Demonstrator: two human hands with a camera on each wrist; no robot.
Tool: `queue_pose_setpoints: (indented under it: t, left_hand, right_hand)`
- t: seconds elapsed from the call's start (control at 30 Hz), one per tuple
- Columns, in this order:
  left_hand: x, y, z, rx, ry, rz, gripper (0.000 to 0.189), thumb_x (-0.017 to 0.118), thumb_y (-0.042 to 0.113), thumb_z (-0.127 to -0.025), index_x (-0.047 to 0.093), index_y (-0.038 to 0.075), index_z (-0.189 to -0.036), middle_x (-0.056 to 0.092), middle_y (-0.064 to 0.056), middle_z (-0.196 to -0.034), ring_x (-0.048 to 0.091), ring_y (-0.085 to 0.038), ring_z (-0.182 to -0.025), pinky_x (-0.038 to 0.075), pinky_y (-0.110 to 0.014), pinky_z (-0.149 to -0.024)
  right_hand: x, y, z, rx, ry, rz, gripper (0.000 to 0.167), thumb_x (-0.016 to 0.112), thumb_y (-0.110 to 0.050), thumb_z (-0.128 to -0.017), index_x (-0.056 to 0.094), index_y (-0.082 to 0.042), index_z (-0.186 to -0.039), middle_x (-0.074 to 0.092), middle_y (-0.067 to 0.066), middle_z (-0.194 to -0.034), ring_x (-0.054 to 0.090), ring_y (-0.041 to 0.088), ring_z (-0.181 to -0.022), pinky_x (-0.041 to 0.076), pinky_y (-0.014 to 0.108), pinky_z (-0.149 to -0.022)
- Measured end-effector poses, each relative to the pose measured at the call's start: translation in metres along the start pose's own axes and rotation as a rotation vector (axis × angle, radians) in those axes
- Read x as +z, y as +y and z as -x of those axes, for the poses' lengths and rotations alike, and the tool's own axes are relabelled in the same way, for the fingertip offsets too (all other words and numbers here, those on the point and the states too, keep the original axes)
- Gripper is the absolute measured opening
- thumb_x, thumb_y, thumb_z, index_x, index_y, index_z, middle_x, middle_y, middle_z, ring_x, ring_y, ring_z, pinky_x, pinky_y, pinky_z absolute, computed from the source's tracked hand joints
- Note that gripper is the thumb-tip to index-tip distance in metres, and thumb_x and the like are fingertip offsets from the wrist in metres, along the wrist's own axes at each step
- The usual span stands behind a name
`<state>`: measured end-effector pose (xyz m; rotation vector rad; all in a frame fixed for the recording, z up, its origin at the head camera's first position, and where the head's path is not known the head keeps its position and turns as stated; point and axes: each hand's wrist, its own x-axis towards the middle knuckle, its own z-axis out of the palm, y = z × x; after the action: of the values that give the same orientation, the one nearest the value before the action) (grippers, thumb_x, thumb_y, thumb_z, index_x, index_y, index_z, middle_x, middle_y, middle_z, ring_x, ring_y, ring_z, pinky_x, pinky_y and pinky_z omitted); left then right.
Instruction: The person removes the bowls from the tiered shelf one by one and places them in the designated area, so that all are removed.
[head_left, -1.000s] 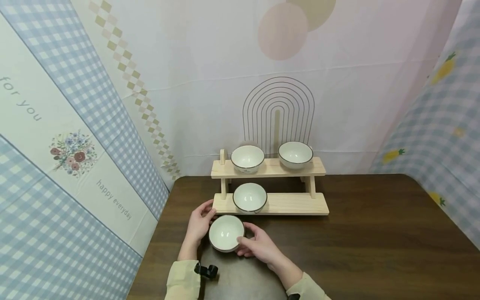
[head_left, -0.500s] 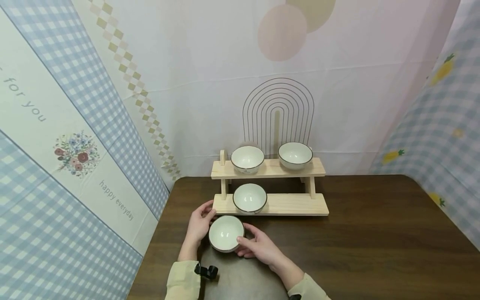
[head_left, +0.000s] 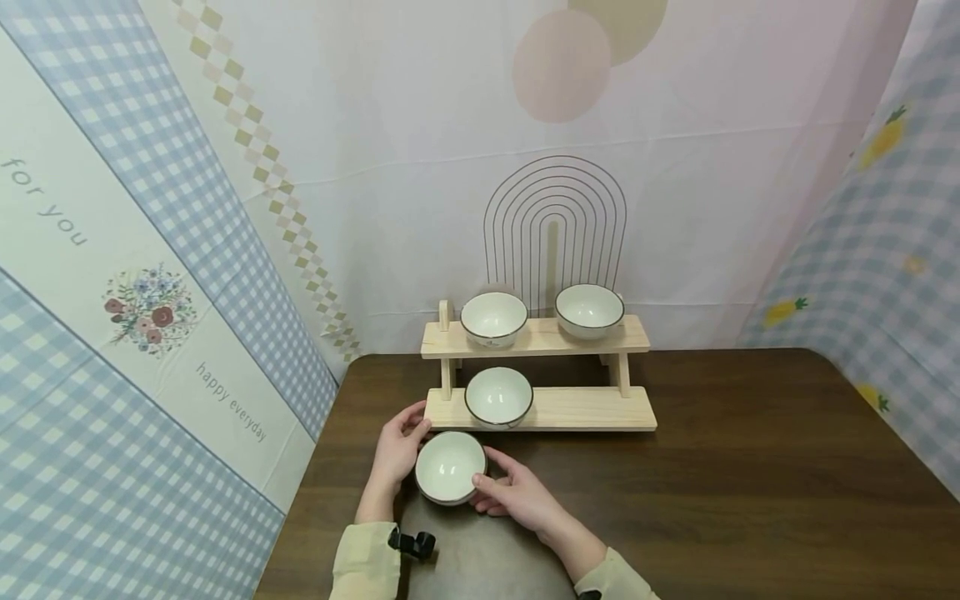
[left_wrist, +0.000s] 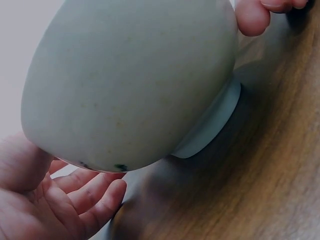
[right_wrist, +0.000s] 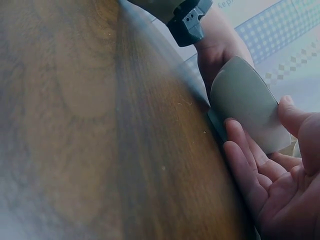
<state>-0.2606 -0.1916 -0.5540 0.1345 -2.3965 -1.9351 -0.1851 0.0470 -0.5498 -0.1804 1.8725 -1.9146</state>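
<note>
Right hand [head_left: 521, 496] pinches dark-rimmed bowl [head_left: 448, 467] by right edge, likely for steady control; bowl in front of wooden rack [head_left: 585, 408]. Left hand [head_left: 397, 450] by rack's end, perhaps bracing; cannot tell if gripping.

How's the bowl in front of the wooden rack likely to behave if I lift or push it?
The bowl looks ceramic, so it's probably stiff and breakable. Its shiny inside suggests a slippery glaze. Its foot looks narrow for its width, so a high push might tip it.
</note>
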Motion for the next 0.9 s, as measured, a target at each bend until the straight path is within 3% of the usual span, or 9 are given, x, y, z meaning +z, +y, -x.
queue_pose_setpoints:
  t: [0.9]
  left_hand:
    - [0.0006, -0.0017, -0.0017, -0.003, -0.010, -0.014, 0.038, 0.064, 0.008, -0.108, 0.064, 0.001, -0.145, 0.071, -0.016, -0.115, 0.071, -0.027, -0.095, 0.056, -0.033, -0.079]
  right_hand:
    - [-0.0047, 0.0052, -0.0036, 0.005, -0.014, -0.003, 0.082, 0.067, -0.035, -0.108, 0.027, 0.008, -0.164, 0.079, 0.016, -0.101, 0.078, 0.029, -0.092, 0.063, 0.041, -0.082]
